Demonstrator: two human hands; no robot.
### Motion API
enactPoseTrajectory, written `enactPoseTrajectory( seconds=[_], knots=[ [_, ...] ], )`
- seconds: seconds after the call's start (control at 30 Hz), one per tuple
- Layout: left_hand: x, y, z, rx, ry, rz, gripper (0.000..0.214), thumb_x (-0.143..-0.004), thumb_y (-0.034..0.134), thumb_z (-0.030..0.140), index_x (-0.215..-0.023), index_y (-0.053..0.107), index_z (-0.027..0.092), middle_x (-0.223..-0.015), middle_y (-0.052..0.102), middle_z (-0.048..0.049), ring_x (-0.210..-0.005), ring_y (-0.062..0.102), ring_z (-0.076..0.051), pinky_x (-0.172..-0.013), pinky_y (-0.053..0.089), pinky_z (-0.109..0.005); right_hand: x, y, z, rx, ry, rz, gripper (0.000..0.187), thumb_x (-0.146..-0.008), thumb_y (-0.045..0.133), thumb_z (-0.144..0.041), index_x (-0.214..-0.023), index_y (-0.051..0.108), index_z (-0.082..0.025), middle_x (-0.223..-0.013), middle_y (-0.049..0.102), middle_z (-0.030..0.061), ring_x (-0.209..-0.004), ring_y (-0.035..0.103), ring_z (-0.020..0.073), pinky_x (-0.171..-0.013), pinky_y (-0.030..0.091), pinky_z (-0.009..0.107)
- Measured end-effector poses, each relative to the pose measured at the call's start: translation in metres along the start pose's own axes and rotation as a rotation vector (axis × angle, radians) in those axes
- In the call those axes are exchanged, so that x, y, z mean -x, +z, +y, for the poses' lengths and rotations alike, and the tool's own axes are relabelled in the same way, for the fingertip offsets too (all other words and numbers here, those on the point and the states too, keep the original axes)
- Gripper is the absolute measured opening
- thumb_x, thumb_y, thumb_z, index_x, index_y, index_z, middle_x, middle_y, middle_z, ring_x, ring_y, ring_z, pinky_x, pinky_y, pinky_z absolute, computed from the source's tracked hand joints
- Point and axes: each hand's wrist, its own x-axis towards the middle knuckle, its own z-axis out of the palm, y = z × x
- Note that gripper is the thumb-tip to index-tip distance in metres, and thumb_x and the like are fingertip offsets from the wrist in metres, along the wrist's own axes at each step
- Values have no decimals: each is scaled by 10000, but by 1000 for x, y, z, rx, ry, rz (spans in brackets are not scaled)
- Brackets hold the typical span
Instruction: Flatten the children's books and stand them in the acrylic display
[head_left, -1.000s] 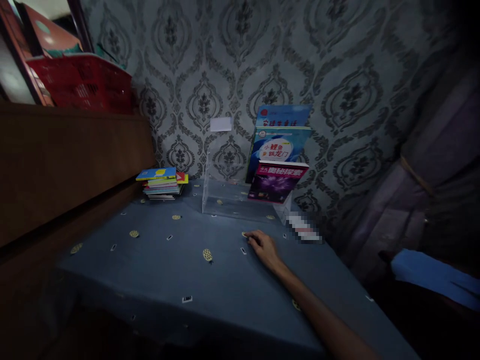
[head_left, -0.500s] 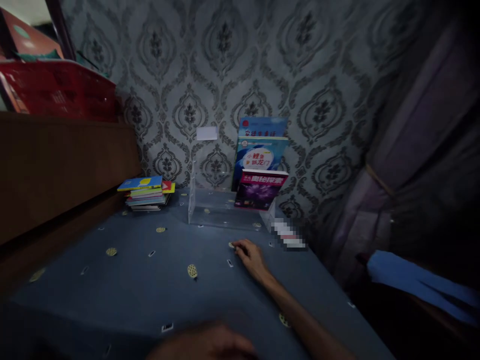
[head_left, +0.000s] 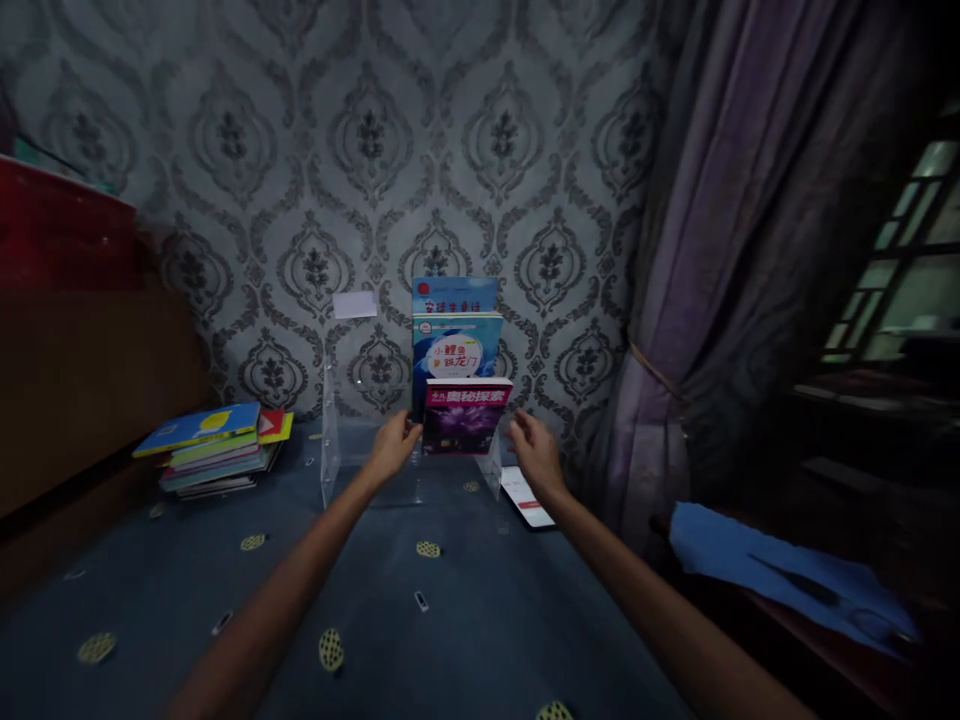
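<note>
Three books stand in a clear acrylic stand [head_left: 331, 470] against the wall: a purple one [head_left: 466, 418] in front, a green and blue one [head_left: 456, 345] behind it, and a blue one [head_left: 454, 294] at the back. My left hand [head_left: 392, 448] reaches the purple book's left edge, fingers loosely curved and apart, gripping nothing that I can see. My right hand [head_left: 534, 456] hovers just right of the book by the stand's right wall, fingers spread, holding nothing.
A stack of thin colourful books [head_left: 214, 450] lies at the left on the blue patterned cloth [head_left: 450, 640]. A white flat device [head_left: 529, 498] lies under my right hand. A purple curtain [head_left: 697, 300] hangs at the right, with a blue cloth [head_left: 780, 578] below it. Wooden furniture [head_left: 75, 390] stands at the left.
The view has swung right and moved closer. My right hand lifted off the cloth and went to the stand. My left hand came in from below and reached the purple book.
</note>
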Motion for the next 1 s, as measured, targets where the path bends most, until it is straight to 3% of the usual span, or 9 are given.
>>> enactPoseTrajectory(
  seconds=[0.1,0.2,0.47,0.73,1.0],
  knots=[
    [-16,10,1,-125,31,13,199,-929,509,279,-1063,624,186,-957,704,-64,-885,661,-186,-789,495,-299,-31,6,2,16,-21,11,410,-888,476,-466,-1110,663,-177,-1013,684,132,-891,652,269,-752,540,390],
    [-24,14,1,-231,36,4,212,-966,465,299,-1026,639,192,-942,714,-63,-861,674,-180,-781,479,-281,-44,15,5,32,-32,-16,342,-907,447,-456,-965,660,-194,-903,683,99,-859,639,253,-726,531,355],
    [-40,13,9,-499,10,17,359,-1019,328,322,-983,653,173,-975,725,-125,-958,680,-230,-808,457,-298,-73,23,3,56,-27,-82,307,-922,429,-398,-670,480,-230,-564,542,-19,-528,565,160,-521,459,254],
    [-36,19,21,-635,-37,15,392,-1029,268,362,-1090,609,179,-992,724,-155,-961,687,-296,-789,460,-350,-60,18,9,54,-16,-96,303,-915,433,-397,-669,481,-226,-588,554,-5,-559,585,171,-555,466,273],
    [-39,20,17,-637,-26,8,399,-1038,237,386,-1116,587,211,-1019,724,-124,-989,679,-286,-786,449,-334,-56,18,6,45,-50,-93,304,-900,474,-457,-742,533,-204,-630,559,-2,-601,567,167,-564,472,270]
  ],
)
